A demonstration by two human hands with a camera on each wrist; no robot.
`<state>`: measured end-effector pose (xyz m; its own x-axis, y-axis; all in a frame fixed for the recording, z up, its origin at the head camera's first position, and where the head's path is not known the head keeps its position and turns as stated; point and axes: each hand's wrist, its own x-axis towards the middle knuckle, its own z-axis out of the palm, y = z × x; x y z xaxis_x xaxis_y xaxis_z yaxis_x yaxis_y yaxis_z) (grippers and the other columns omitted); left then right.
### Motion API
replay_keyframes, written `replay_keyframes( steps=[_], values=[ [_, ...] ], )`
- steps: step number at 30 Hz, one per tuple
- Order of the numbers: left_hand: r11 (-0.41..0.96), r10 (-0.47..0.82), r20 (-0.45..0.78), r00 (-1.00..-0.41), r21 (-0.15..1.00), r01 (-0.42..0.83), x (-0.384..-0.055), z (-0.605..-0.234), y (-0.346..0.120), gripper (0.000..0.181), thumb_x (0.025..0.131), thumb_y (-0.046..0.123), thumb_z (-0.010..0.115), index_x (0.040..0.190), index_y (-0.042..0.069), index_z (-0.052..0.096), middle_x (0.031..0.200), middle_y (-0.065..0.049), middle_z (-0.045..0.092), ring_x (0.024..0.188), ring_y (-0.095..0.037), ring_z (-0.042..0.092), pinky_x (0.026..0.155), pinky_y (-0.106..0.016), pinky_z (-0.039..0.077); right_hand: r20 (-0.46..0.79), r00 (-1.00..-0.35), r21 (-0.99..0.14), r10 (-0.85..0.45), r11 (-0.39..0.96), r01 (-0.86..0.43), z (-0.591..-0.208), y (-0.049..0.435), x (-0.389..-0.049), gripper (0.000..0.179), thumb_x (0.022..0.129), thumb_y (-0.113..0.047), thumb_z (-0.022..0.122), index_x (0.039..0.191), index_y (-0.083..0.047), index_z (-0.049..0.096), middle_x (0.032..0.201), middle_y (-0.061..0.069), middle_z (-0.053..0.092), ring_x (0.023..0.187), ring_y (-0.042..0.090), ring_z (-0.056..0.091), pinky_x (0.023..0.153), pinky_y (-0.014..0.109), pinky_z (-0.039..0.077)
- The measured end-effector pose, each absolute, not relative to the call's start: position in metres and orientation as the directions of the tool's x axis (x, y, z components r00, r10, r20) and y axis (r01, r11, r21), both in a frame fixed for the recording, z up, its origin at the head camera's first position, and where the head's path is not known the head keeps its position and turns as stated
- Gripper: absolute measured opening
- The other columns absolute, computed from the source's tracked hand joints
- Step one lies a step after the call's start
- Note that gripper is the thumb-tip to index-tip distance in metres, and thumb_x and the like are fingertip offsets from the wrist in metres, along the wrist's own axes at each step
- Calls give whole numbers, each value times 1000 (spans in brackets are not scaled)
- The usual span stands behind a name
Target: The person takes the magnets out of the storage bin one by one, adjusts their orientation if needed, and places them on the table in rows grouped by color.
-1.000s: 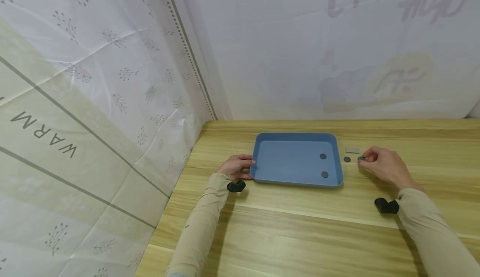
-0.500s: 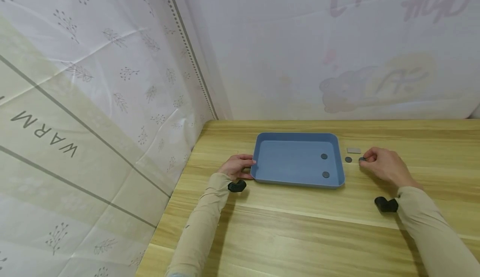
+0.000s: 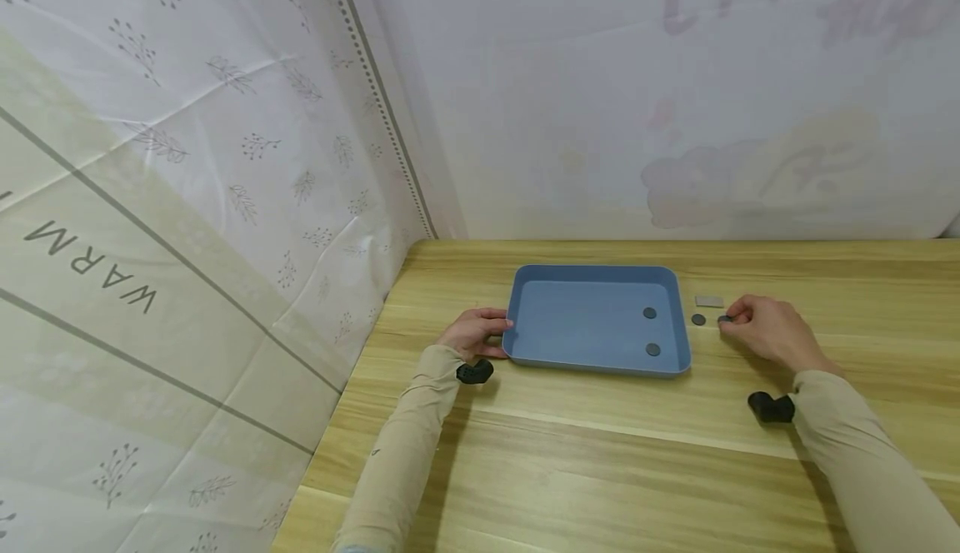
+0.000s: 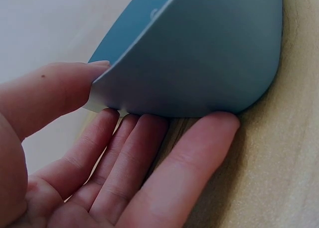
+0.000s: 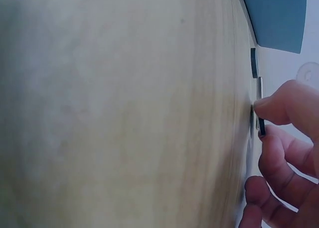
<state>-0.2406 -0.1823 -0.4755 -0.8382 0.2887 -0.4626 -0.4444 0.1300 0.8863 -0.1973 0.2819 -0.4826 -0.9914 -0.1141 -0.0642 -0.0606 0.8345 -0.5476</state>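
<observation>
The left hand (image 3: pixel 474 334) held the left end of a shallow, rectangular, plastic-looking blue tray (image 3: pixel 581 320), one digit hooked over the rim, the other fingertips against the lower outer wall. The right hand (image 3: pixel 772 330), right of the tray, pinched a small, thin, dark grey round disc (image 5: pixel 262 127) between thumb and finger, its other fingers loosely bent. Whether that disc was clear of the wood-grained table (image 3: pixel 570 445) could not be told. Principal risk: the grip bore on little surface, so slight loosening could drop it. A similar loose disc (image 3: pixel 698 319) lay just to the left and a flat, light grey rectangular plate (image 3: pixel 708 301) just to the far side; a low sweep could knock either. Uneven left-hand pressure might tilt the tray, sliding its far-right dark disc (image 3: pixel 649 313) and near-right dark disc (image 3: pixel 654 350).
</observation>
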Motion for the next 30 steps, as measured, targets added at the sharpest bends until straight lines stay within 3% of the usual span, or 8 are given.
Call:
replay_keyframes(
  steps=[15,30],
  values=[
    [136,244,-506,-827,863,-487,-242,-476,-181,46,92,8,64,135,1,53,117,-14,64,91,-18,67,70,-38,61,-79,-991,-551,-111,833,-49,-484,280,-193,36,92,-29,62,107,3,64,93,15,66,81,26,61,69,41,49],
    [145,252,-501,-828,865,-480,-242,-475,-181,47,92,8,64,137,2,52,123,-17,62,92,-17,65,72,-38,61,-90,-989,-563,-114,825,-44,-484,283,-197,39,92,-31,61,110,4,63,96,16,66,84,27,60,69,38,49]
  ],
)
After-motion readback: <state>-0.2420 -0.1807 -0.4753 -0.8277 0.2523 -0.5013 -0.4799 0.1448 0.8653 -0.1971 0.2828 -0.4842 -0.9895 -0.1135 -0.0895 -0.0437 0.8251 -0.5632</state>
